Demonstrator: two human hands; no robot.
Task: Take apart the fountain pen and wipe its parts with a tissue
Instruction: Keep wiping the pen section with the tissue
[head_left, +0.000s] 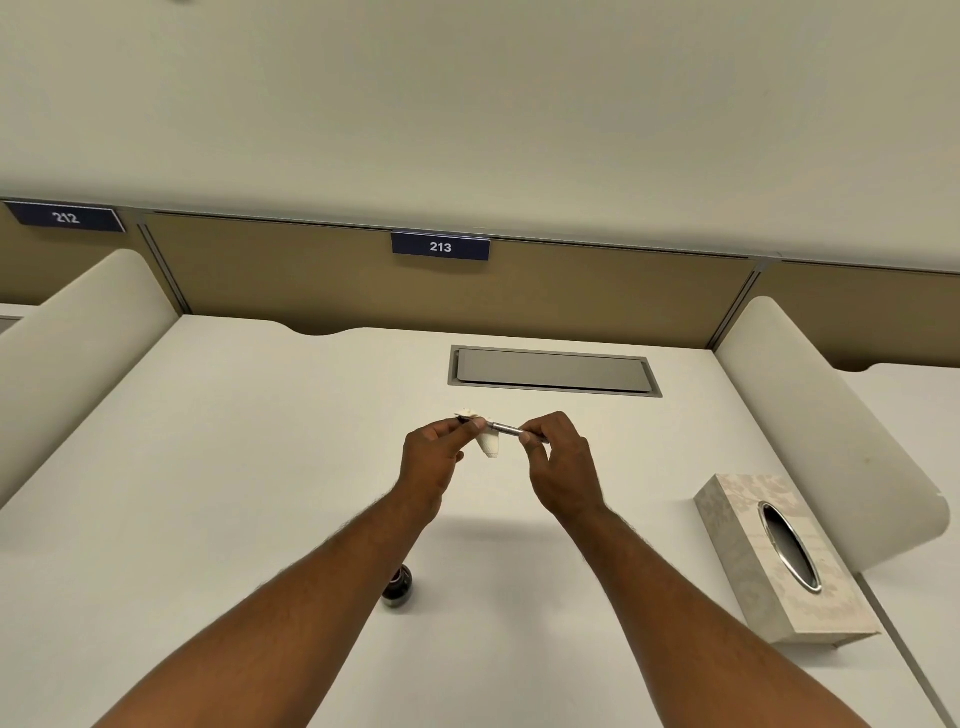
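Observation:
Both hands are raised over the middle of the white desk. My left hand (435, 452) pinches a folded white tissue (488, 444) wrapped around one end of a slim silver pen part (506, 428). My right hand (558, 462) grips the other end of that pen part between thumb and fingers. The pen part lies nearly level between the two hands. The end inside the tissue is hidden.
A small dark ink bottle (399, 587) stands on the desk (208, 493) under my left forearm. A pale tissue box (779, 561) with an oval metal opening sits at the right. A grey cable hatch (553, 370) is set into the desk behind the hands. Curved white dividers flank both sides.

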